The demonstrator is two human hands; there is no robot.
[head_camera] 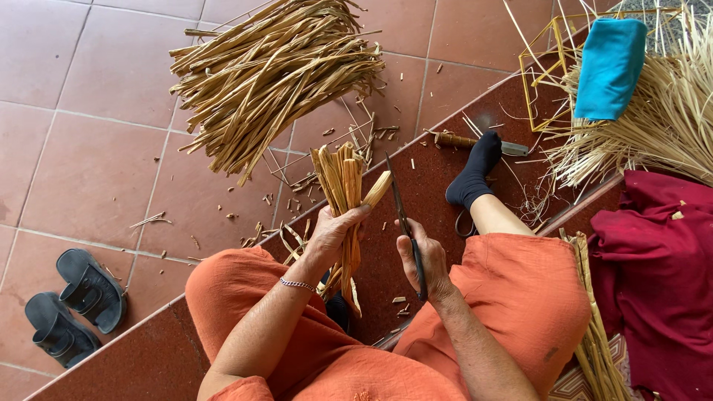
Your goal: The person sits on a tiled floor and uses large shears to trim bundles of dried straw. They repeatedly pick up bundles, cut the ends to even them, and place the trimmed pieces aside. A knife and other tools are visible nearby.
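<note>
- The left hand (332, 232) gripped one bundle of split cane strips (343, 194).
- The right hand (422, 256) was closed around one knife (403, 219).
- Two dark sandals (74, 306) lay nearby.

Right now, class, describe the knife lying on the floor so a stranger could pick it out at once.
Start at the blue cloth on the wire frame at top right, then drop to the black-socked foot. The knife on the floor lies just behind its toes. Unlike the knife in the right hand, it lies flat, untouched, with a wound handle.
</note>
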